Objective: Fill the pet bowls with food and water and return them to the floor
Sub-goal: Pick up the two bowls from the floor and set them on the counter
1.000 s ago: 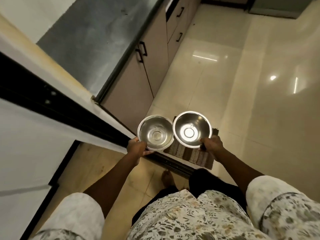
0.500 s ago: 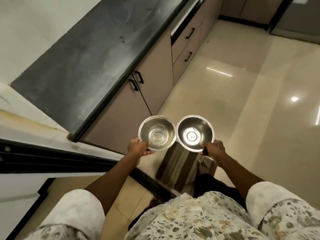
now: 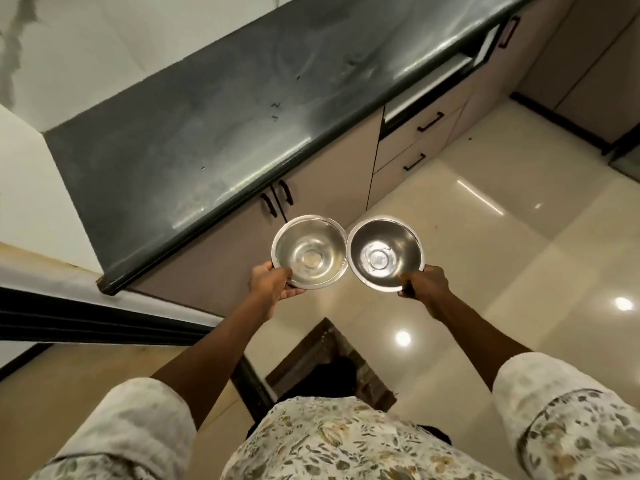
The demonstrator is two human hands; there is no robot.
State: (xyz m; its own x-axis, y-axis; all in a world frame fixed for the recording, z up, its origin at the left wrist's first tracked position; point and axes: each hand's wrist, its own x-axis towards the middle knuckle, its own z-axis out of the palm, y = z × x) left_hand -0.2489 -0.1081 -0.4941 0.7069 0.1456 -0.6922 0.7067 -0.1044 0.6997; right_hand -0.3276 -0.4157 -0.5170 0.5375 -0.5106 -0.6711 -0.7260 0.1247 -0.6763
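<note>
The left hand is pinching the near rim of the left bowl, thumb lying over the lip and fingers curling underneath. The right hand is gripping the near rim of the right bowl in the same way. Both bowls are hanging in the air side by side, mouths up, their rims touching or nearly so, just out from the counter edge and above the floor. They are showing as round, shiny steel with rolled lips and a flat ringed base catching the light, and both are looking empty. Thin steel like this is probably feeling light, stiff and rather slick, so a one-point rim pinch is serving well enough now. Once water is going in, that hold is likely to let a bowl tip, and cupping under the base or holding opposite sides of the rim would be safer. A striped mat is lying on the floor below, between the forearms.
</note>
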